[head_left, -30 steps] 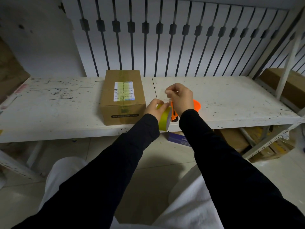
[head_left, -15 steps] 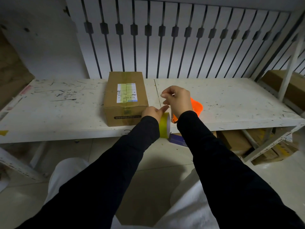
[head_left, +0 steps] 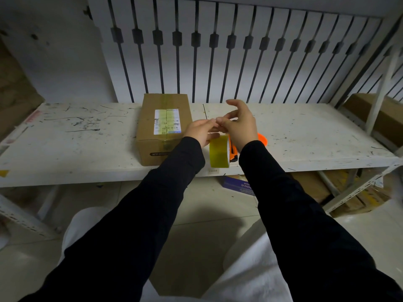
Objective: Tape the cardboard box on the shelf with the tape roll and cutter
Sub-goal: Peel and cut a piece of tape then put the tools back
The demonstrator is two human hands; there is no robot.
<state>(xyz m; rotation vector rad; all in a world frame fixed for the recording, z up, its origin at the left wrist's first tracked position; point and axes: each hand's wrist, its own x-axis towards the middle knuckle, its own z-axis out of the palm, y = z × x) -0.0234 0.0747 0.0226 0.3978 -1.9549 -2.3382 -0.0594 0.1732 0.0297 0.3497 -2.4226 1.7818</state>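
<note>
Cardboard box (head_left: 164, 127) sits on the white shelf (head_left: 305, 136), left of the hands and set back from the front edge, with a printed label on top and a strip of yellowish tape already running down its middle and over the near face. More tape may be wanted across it, though the frame does not say where.

Both arms in dark sleeves reach in from below and meet just right of the box. The left hand (head_left: 201, 130) holds the tape roll (head_left: 219, 152) on edge at the shelf's front lip — its grip is curled about the roll, though how the fingers lie inside the core is hidden. The right hand (head_left: 241, 125) has thumb and forefinger pinched together at the top of the roll, its other fingers spread and lifted; it looks to be picking at the loose tape end, which is too thin and blurred to make out.

Behind the right wrist lies the orange cutter (head_left: 261, 139), mostly covered, resting on the shelf and untouched.

The step in hand, then, is freeing the tape's end. Next comes drawing out a length and carrying it to the box — that calls for a firm pinch so the end does not snap back onto the roll, and a steady left hand letting the roll turn.
</note>
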